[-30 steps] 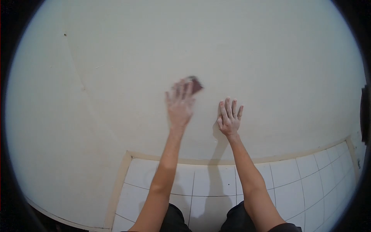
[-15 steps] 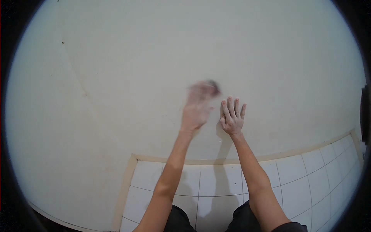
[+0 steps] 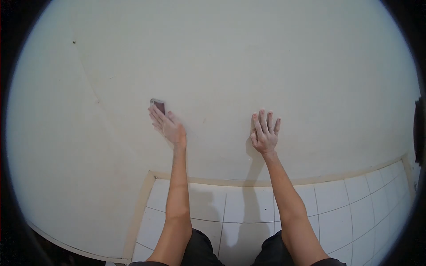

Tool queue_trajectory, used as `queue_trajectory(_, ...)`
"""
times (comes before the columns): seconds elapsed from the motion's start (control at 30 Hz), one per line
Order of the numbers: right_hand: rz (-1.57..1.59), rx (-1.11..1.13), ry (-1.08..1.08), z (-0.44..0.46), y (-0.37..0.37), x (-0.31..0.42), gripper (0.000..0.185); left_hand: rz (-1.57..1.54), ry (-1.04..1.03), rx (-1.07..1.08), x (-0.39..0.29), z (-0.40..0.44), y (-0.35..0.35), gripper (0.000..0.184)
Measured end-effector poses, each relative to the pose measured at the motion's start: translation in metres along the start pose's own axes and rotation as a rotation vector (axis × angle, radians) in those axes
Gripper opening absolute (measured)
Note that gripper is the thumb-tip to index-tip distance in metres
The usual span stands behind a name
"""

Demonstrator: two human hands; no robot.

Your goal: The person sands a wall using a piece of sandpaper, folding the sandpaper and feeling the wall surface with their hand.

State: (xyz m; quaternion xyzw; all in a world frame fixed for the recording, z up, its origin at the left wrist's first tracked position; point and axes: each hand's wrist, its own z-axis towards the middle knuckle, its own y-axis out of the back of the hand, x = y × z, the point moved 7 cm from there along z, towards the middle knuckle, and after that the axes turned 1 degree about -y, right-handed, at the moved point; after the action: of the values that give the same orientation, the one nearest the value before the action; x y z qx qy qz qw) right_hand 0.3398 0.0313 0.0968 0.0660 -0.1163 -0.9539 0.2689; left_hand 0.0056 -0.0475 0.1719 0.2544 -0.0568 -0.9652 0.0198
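Note:
My left hand (image 3: 171, 127) presses a dark, light-edged piece of sandpaper (image 3: 159, 106) against the pale wall (image 3: 213, 62). Its fingers lie over the piece and hide part of it; the dark upper end sticks out past the fingertips. To the right, my right hand (image 3: 265, 135) rests flat on the same wall with its fingers spread and nothing in it. Whitish dust coats both hands.
White floor tiles (image 3: 248, 199) lie below, bordered by a beige edge strip (image 3: 208, 181). A small dark hole (image 3: 74, 42) and a faint crack (image 3: 91, 84) mark the wall at left. A dark object (image 3: 419, 132) stands at the far right edge.
My left hand has swept left across the wall with the sandpaper, away from my right hand. My right hand stays in the same place on the wall.

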Motion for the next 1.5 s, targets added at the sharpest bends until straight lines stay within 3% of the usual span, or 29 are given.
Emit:
queue_trajectory(0.07, -0.008, 0.019, -0.03, 0.0, -0.001, -0.004, 0.063, -0.122, -0.028, -0.035, 0.008, 0.001, 0.007, 0.057)
queue_trajectory(0.17, -0.021, 0.005, -0.029, 0.001, 0.002, -0.006, 0.062, 0.046, -0.107, -0.062, 0.003, -0.001, 0.02, 0.046)
queue_trajectory(0.27, 0.0, 0.006, -0.041, 0.001, 0.0, -0.005, 0.062, -0.225, -0.02, -0.093, 0.009, 0.013, 0.028, 0.035)
queue_trajectory(0.37, 0.038, 0.005, -0.043, 0.005, 0.001, -0.005, 0.06, -0.477, 0.082, 0.042, -0.018, 0.044, 0.028, 0.033)
queue_trajectory(0.47, 0.151, -0.182, -0.012, 0.026, 0.018, -0.002, 0.052, -0.827, 0.239, 0.248, -0.054, 0.061, 0.016, 0.035)
queue_trajectory(0.57, 0.308, -0.186, -0.162, 0.073, 0.034, -0.011, 0.041, -1.257, 0.416, 0.512, -0.092, 0.049, 0.002, 0.037)
queue_trajectory(0.63, 0.642, -0.092, -0.303, 0.117, 0.037, -0.015, 0.035, -1.437, 0.488, 0.654, -0.122, 0.039, 0.005, 0.041)
queue_trajectory(0.77, 1.295, 0.064, -0.664, 0.172, 0.052, 0.016, 0.035, -1.434, 0.485, 0.863, -0.154, 0.017, 0.003, 0.044)
queue_trajectory(0.9, 1.167, 0.332, -0.693, 0.173, 0.051, 0.027, 0.031, -1.436, 0.507, 0.999, -0.165, 0.002, 0.0, 0.049)
queue_trajectory(1.03, 1.327, 0.365, -0.749, 0.171, 0.048, 0.023, 0.024, -1.544, 0.509, 1.047, -0.17, 0.005, 0.007, 0.052)
queue_trajectory(1.13, 1.38, 0.36, -0.74, 0.173, 0.051, 0.022, 0.021, -1.721, 0.619, 1.007, -0.165, 0.01, 0.008, 0.059)
queue_trajectory(1.3, 1.363, 0.222, -0.803, 0.174, 0.059, 0.008, 0.019, -1.345, 0.355, 0.878, -0.144, 0.024, 0.005, 0.065)
queue_trajectory(1.43, 1.278, 0.15, -0.68, 0.176, 0.068, 0.01, 0.025, -1.159, 0.224, 0.642, -0.144, 0.029, 0.018, 0.057)
queue_trajectory(1.5, 1.196, 0.158, -0.576, 0.182, 0.069, 0.015, 0.032, -1.158, 0.224, 0.658, -0.143, 0.03, 0.014, 0.05)
